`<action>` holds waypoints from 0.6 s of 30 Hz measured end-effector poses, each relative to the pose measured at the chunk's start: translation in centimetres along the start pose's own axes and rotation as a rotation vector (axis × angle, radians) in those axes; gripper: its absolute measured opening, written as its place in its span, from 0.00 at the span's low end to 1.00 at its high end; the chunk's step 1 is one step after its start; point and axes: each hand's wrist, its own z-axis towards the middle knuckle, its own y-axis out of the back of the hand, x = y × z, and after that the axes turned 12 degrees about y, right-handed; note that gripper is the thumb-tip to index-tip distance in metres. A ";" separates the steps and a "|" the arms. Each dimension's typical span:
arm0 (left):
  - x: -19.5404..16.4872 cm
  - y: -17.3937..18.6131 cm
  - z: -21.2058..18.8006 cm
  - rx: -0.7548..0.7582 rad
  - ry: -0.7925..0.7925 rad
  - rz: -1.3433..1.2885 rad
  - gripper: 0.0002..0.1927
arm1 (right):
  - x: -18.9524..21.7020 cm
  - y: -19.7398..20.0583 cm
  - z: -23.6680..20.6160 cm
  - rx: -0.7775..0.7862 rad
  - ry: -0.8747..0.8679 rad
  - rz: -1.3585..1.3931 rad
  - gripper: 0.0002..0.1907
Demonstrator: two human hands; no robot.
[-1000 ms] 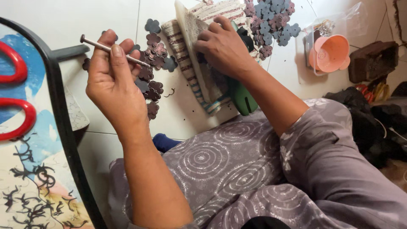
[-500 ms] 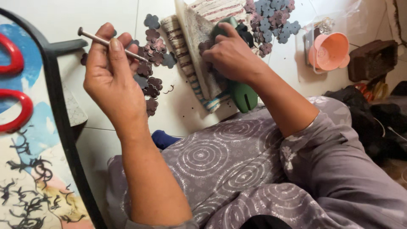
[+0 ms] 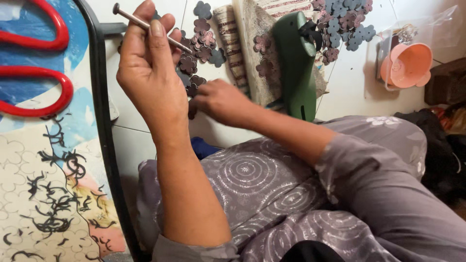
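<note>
My left hand [image 3: 148, 73] is raised and closed on a thin metal rod [image 3: 150, 26] with a round flat head, held slanting across the fingers. My right hand [image 3: 221, 102] reaches left and low, its fingertips on the dark flower-shaped cutouts [image 3: 191, 60] scattered on the white tile floor. Whether it grips one is hidden by the fingers. A green glue gun [image 3: 296, 63] stands apart from both hands, leaning against a striped woven mat [image 3: 238, 43].
A second heap of grey and purple flower cutouts [image 3: 347, 22] lies at the top right. An orange plastic cup [image 3: 407, 65] sits in a clear bag. Red-handled scissors [image 3: 34, 63] rest on a patterned tray with a black rim [image 3: 104, 140]. My lap is covered in grey patterned fabric.
My right hand let go of the green glue gun and moved down-left to the flower cutouts. The left hand kept hold of the rod, lifted slightly.
</note>
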 end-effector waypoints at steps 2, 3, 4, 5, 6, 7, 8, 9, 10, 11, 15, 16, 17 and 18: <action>-0.1 0.1 0.0 0.008 0.013 -0.004 0.15 | 1.0 -2.4 1.1 -0.010 0.001 -0.052 0.07; -0.2 0.2 0.0 0.011 0.020 -0.015 0.16 | 1.3 -3.2 1.7 0.019 -0.005 -0.131 0.08; -0.3 0.3 0.0 0.014 0.024 -0.027 0.17 | 1.5 -3.7 1.9 0.047 -0.011 -0.210 0.09; -0.4 0.3 0.0 0.007 0.030 -0.014 0.16 | 1.7 -4.0 2.0 0.011 -0.010 -0.213 0.09; -0.5 0.3 0.0 0.003 0.039 -0.002 0.16 | 1.9 -4.0 2.0 -0.024 -0.014 -0.217 0.09; -0.5 0.2 0.0 -0.001 0.049 0.011 0.16 | 2.0 -3.8 1.8 -0.058 -0.017 -0.220 0.10; -0.6 0.1 -0.1 0.004 0.055 0.015 0.16 | 2.0 -3.6 1.5 -0.051 -0.016 -0.194 0.09; -0.7 0.0 -0.2 0.007 0.062 0.019 0.16 | 2.0 -3.2 1.2 -0.043 -0.013 -0.166 0.08; -0.7 -0.1 -0.3 0.010 0.068 0.022 0.17 | 2.0 -2.5 0.9 -0.035 -0.010 -0.140 0.07; -0.7 -0.3 -0.3 0.011 0.067 0.034 0.16 | 1.8 -1.6 0.6 -0.015 -0.045 -0.110 0.05; -0.8 -0.5 -0.4 0.012 0.074 0.053 0.16 | 0.0 4.2 -2.0 0.017 -0.229 -0.006 0.03; -0.8 -0.6 -0.5 0.013 0.087 0.050 0.16 | -0.5 6.3 -3.1 0.007 -0.232 0.005 0.03; -0.8 -0.6 -0.6 0.013 0.082 0.069 0.16 | -1.1 8.3 -4.2 -0.002 -0.235 0.013 0.06; -0.8 -0.8 -0.7 0.016 0.075 0.086 0.15 | -1.5 9.8 -4.9 0.099 -0.309 -0.084 0.06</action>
